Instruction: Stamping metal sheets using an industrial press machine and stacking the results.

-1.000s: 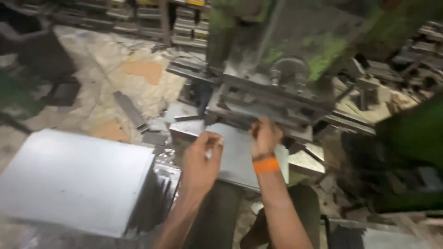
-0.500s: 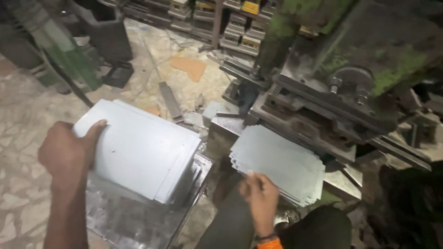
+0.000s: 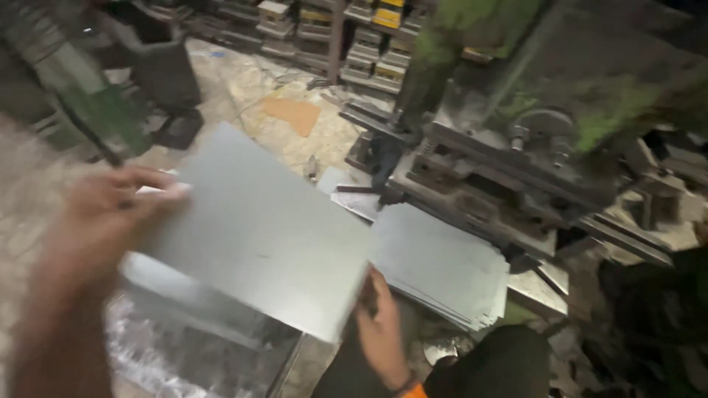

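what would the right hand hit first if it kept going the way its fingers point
The right hand points up and slightly left, fingers at the near edge of the lifted metal sheet. Going straight on, it would probably meet that sheet's underside first, though depth is unclear in the blur.

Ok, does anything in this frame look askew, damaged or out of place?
Nothing looks damaged. The stack of sheets by the press is slightly fanned, its edges not flush. The metal sheet held between the left hand and right hand sits tilted, though motion blur hides finer detail.
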